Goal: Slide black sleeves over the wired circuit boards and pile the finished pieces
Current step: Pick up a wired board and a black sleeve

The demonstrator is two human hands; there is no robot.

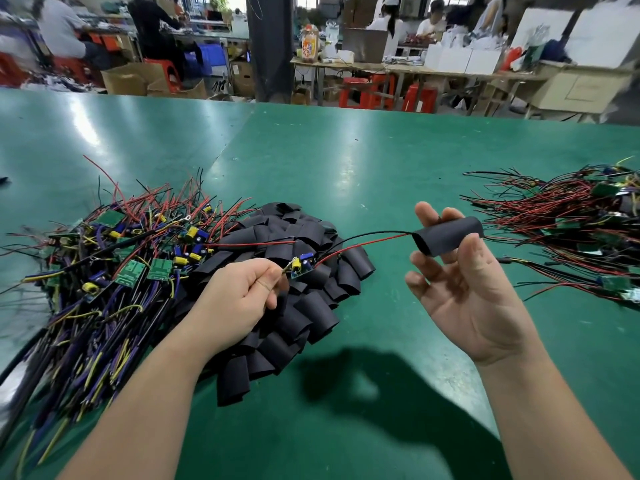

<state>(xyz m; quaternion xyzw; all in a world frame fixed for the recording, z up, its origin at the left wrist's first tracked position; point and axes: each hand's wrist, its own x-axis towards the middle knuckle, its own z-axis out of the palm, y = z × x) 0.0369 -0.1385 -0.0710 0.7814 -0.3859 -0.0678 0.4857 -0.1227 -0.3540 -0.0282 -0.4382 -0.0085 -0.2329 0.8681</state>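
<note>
The table (381, 161) is a glossy teal-green with pale streaks of glare. The raised sleeve (446, 239) is matt black, and so is every piece in the sleeve pile (294, 306). The lifted circuit board (302, 265) carries a yellow part and a blue one; its lead wires (363, 237) are one red, one black. The left heap (104, 271) mixes green boards with purple, yellow, black and red wires. The right heap (571, 220) is mostly red and black wire with green boards, perhaps some black sleeving too, though it is blurred. The far stools (367, 91) are red, the crates (207, 57) blue
</note>
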